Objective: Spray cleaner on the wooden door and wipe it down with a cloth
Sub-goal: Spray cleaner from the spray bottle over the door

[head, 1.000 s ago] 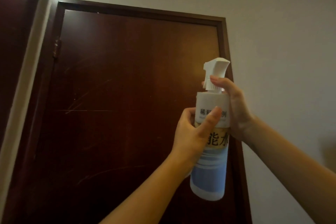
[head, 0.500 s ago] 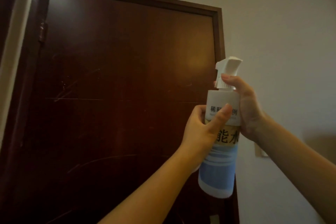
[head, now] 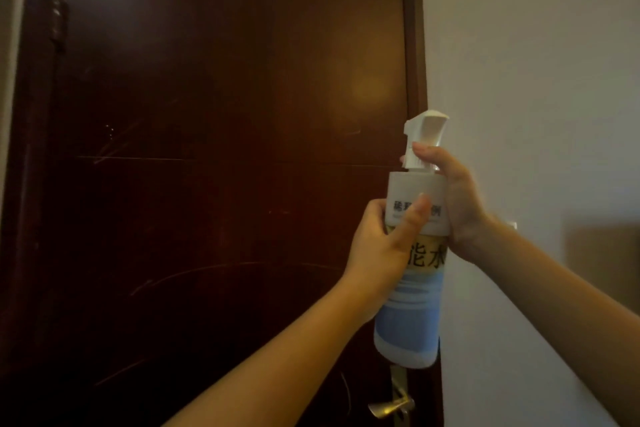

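Observation:
A dark wooden door (head: 214,135) fills the left and middle of the view, with pale scratch marks across it. In front of its right edge I hold a spray bottle (head: 410,315) upright, white with a blue lower label and a white trigger head. My left hand (head: 384,246) grips the bottle's body, thumb across the label. My right hand (head: 453,198) wraps the neck, with fingers round the trigger. The nozzle points left toward the door. No cloth is visible.
A brass lever handle (head: 393,406) sits on the door low down, just under the bottle. A hinge (head: 58,24) shows on the door's upper left edge. The dark frame (head: 415,45) borders a plain pale wall (head: 536,80) on the right.
The view has shifted so the door sits further left and higher and the lever handle has come into sight. Both hands keep the same grip on the bottle.

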